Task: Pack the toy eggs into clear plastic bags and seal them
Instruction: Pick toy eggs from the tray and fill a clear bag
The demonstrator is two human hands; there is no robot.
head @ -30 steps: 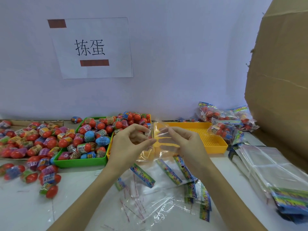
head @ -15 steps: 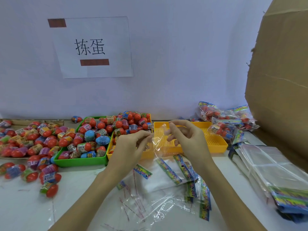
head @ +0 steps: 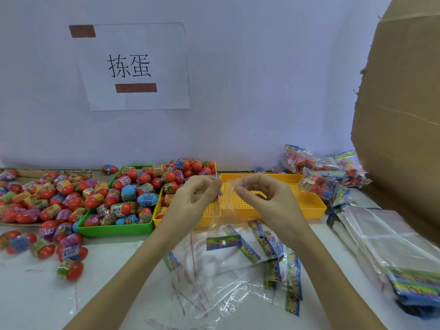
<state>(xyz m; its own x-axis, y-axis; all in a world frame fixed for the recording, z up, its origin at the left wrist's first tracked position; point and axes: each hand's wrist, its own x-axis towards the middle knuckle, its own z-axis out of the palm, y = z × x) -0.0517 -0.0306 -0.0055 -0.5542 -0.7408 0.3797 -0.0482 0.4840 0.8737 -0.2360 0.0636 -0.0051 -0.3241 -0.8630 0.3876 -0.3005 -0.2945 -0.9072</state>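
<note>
Between my two hands hangs a clear plastic bag (head: 226, 210) with a colourful header strip at its lower end, held up over the yellow tray (head: 307, 201). My left hand (head: 192, 201) pinches its top edge on the left; my right hand (head: 264, 198) pinches the same edge on the right. Toy eggs (head: 133, 196), mostly red with printed wrappers, fill the green tray (head: 114, 228) left of my hands. More eggs (head: 188, 167) are heaped at the back of a yellow tray behind my left hand.
Loose eggs (head: 45, 198) cover the table's left side. Empty bags and peeled strips (head: 238, 270) lie in front of me. A stack of flat bags (head: 390, 248) sits at the right, filled bags (head: 326, 172) behind it, and a cardboard box (head: 404, 115) rises at far right.
Both hands have risen slightly with the bag and come closer together at its top edge. The bag hangs lower, with its header strip down near the table.
</note>
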